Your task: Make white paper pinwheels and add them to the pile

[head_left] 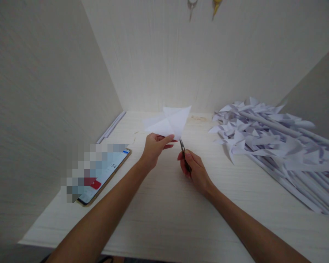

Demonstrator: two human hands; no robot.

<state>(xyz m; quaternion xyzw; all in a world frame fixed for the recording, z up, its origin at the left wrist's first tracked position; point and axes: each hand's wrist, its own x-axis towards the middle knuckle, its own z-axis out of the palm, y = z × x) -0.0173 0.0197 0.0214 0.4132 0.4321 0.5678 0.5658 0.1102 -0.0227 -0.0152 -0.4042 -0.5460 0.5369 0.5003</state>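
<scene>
On the pale wood-grained counter (164,223), a flat rectangular phone (115,170) lies at the left, and behind it narrow white paper rolls (111,127) lie along the wall (49,95). In the middle, a folded white paper sheet (174,120) is in the left hand (154,149); to the right, a dark-handled metal cutting tool (182,145) is in the right hand (194,167). At the far right lies a heap of pointed white folded paper pieces and tubes (265,140)

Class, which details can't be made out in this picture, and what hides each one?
All in the head view:
Handle of the cutting tool: mostly covered by the right grip.
Whether its tip touches the white paper: too small and blurred.
Part of the phone screen: pixelated blocks.
Paper pile: cut off by the right edge.
Yellow object: cut off by the top edge.
</scene>
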